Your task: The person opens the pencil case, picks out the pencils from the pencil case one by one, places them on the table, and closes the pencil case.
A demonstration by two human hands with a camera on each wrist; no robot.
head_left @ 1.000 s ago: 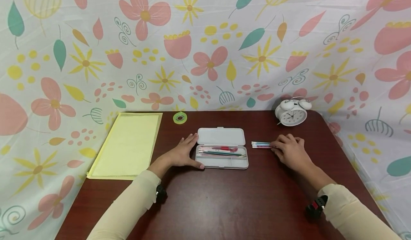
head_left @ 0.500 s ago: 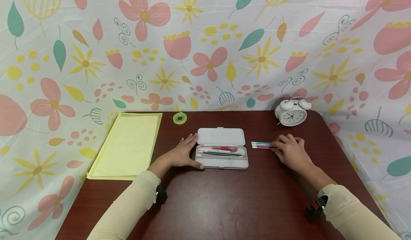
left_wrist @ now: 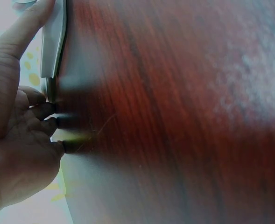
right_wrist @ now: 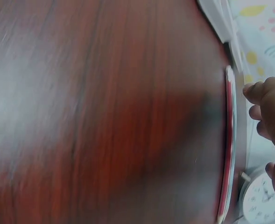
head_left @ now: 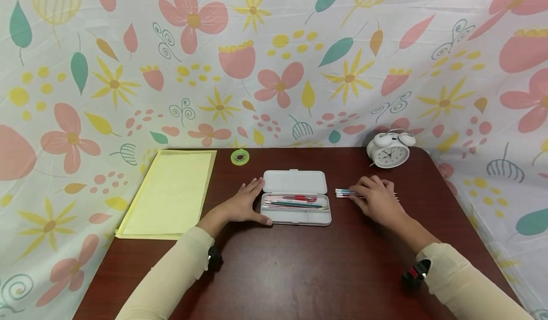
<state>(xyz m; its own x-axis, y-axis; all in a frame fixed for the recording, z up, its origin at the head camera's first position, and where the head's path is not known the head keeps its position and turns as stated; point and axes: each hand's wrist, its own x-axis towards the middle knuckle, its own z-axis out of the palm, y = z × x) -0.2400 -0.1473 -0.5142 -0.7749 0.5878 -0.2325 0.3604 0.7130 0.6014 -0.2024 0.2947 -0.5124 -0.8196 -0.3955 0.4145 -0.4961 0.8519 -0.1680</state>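
Observation:
An open white pencil case [head_left: 295, 183] lies mid-table with its lid folded back. Pencils [head_left: 295, 205] and a red pen [head_left: 305, 198] fill its rear compartment. My left hand [head_left: 241, 206] rests spread along the case's left side, thumb at the front left corner. In the left wrist view that thumb lies on the case edge [left_wrist: 54, 42]. To the right, a few pencils [head_left: 342, 193] lie side by side on the table. My right hand [head_left: 376, 198] is over them, fingers loosely bent. The right wrist view shows a gap between its fingertips and the red pencil [right_wrist: 229, 140].
A yellow zip folder [head_left: 171, 196] lies at the left of the dark wooden table [head_left: 274, 272]. A green tape roll [head_left: 239, 157] sits near the back edge. At the back right stands a white alarm clock [head_left: 389, 152]. Flowered cloth [head_left: 274, 49] hangs behind.
My right hand has shifted left along the pencils, so their far ends now show on its right. The left hand and the case have stayed put.

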